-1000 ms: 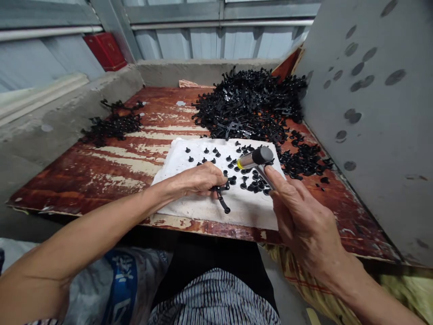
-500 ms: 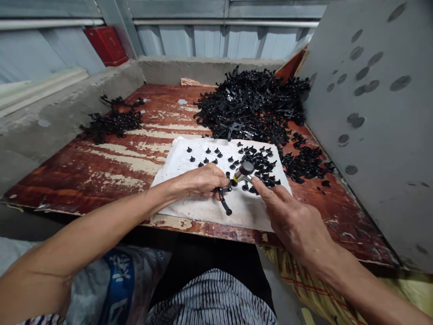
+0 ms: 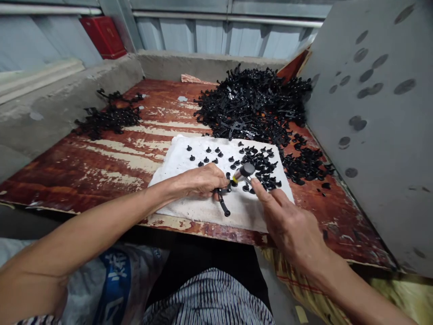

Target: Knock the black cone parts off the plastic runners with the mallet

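Observation:
My left hand (image 3: 208,180) is closed on a black bracket with several arms (image 3: 223,206), low over the white cloth (image 3: 189,205). One arm of the bracket points toward me. In my right hand (image 3: 287,212) is a small mallet (image 3: 246,169) with a dark round face and a yellow ring, gripped by its handle. The mallet's head is just right of the bracket, close to my left fingertips; I cannot tell whether they touch. Around the mallet, small black pegs with round bases (image 3: 265,167) lie and stand on the cloth, denser to the right.
A big heap of black brackets (image 3: 250,104) lies at the back right, with a smaller pile (image 3: 104,117) at the left. More loose pegs (image 3: 304,164) sit right of the cloth. A grey spotted panel (image 3: 372,135) borders the worn red-brown tabletop (image 3: 111,167) on the right.
The camera view has shifted slightly. Both hands keep their grips, and the mallet stays in nearly the same place beside the bracket.

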The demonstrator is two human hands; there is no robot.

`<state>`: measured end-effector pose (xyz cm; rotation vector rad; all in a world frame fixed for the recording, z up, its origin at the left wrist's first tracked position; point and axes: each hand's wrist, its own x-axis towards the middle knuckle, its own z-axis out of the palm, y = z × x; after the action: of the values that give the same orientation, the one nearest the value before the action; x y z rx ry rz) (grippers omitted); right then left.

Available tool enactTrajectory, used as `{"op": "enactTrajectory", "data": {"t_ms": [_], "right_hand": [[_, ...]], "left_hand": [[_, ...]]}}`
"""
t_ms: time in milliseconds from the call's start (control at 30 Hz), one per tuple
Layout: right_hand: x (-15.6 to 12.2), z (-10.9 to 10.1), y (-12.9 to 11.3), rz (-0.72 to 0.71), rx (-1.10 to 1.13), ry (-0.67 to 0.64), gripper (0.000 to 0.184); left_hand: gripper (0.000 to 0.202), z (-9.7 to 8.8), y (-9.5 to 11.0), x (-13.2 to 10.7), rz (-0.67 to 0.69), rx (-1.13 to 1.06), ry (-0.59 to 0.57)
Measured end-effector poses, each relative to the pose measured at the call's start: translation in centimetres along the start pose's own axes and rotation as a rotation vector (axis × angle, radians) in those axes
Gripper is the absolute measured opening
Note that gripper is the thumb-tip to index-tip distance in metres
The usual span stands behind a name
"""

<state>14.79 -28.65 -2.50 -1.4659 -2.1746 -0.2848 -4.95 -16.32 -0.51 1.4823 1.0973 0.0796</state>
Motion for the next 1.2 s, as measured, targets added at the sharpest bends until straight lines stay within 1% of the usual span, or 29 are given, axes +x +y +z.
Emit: {"op": "enactTrajectory", "data": {"t_ms": [33,100,167,200,267,300,367,433,467,500,567,600,633,667,700,733,800,867,933,967,1067,1133,1200], "right_hand": [[0.3,-0.1,0.0,-0.003,0.004,-0.019,0.059],[1.2,-0.2,0.1,0.052,0.125,0.026,0.047],[2.4,-0.2,0.3,0.172,0.331,0.068,0.035],[3.0,-0.1,0.3,0.245,0.439,0.056,0.029],[3.9,0.3,0.3,0.403,0.694,-0.075,0.018],[4.2,0.5,0.3,0.469,0.818,-0.142,0.015],[4.5,0.8,0.0,0.539,0.981,-0.227,0.016],[4.4,0.8,-0.4,0.57,1.063,-0.277,0.018],[4.3,0.6,-0.5,0.601,1.1,-0.285,0.019],[4.2,0.4,-0.7,0.655,1.15,-0.287,0.021],[4.0,0.0,-0.8,0.8,1.252,-0.257,0.026],[3.8,-0.1,-0.9,0.869,1.292,-0.224,0.029],[3.7,-0.2,-1.0,0.92,1.319,-0.185,0.031],[3.7,-0.2,-1.1,0.953,1.341,-0.15,0.032],[3.6,-0.1,-1.3,0.966,1.358,-0.124,0.033],[3.6,0.0,-1.5,0.962,1.368,-0.109,0.033],[3.5,0.2,-1.8,0.926,1.366,-0.114,0.034],[3.3,0.2,-2.1,0.888,1.343,-0.148,0.034],[2.9,0.0,-1.9,0.868,1.292,-0.163,0.033],[2.6,-0.2,-1.7,0.859,1.251,-0.151,0.032],[1.1,-0.6,-0.8,0.849,1.072,-0.077,0.032],[-0.1,-0.7,-0.3,0.863,0.979,-0.09,0.032],[-1.2,-0.8,0.0,0.88,0.955,-0.135,0.035]], "left_hand": [[0.031,-0.1,0.0,-0.1,0.007,0.022,-0.003],[0.028,-0.2,0.2,-0.3,0.046,0.072,-0.03],[0.028,0.0,0.4,-0.5,0.12,0.114,-0.092],[0.028,0.1,0.5,-0.7,0.168,0.134,-0.133],[0.029,0.6,0.8,-1.0,0.276,0.195,-0.22],[0.03,0.9,0.9,-1.1,0.337,0.241,-0.257],[0.03,1.3,1.0,-1.4,0.452,0.342,-0.303],[0.03,1.6,0.8,-1.8,0.515,0.405,-0.304],[0.029,1.6,0.7,-2.1,0.519,0.401,-0.268],[0.027,1.6,0.5,-2.4,0.501,0.365,-0.204],[0.021,1.7,0.0,-3.1,0.419,0.192,-0.012],[0.026,1.8,-0.2,-3.4,0.371,0.066,0.079],[0.034,2.0,-0.4,-3.6,0.324,-0.073,0.133],[0.041,2.3,-0.5,-3.8,0.28,-0.207,0.148],[0.045,2.6,-0.7,-3.8,0.242,-0.325,0.132],[0.045,3.1,-0.7,-3.7,0.213,-0.42,0.106],[0.041,3.9,-0.6,-3.4,0.178,-0.525,0.072],[0.029,4.3,-0.3,-2.8,0.181,-0.536,0.091],[0.017,4.3,0.2,-2.1,0.172,-0.509,0.112],[0.016,4.1,0.4,-1.8,0.152,-0.501,0.126],[0.021,3.2,0.8,-1.0,0.07,-0.502,0.155],[0.022,2.8,0.8,-0.5,0.032,-0.502,0.152],[0.023,2.5,0.8,0.0,-0.005,-0.496,0.137]]}}
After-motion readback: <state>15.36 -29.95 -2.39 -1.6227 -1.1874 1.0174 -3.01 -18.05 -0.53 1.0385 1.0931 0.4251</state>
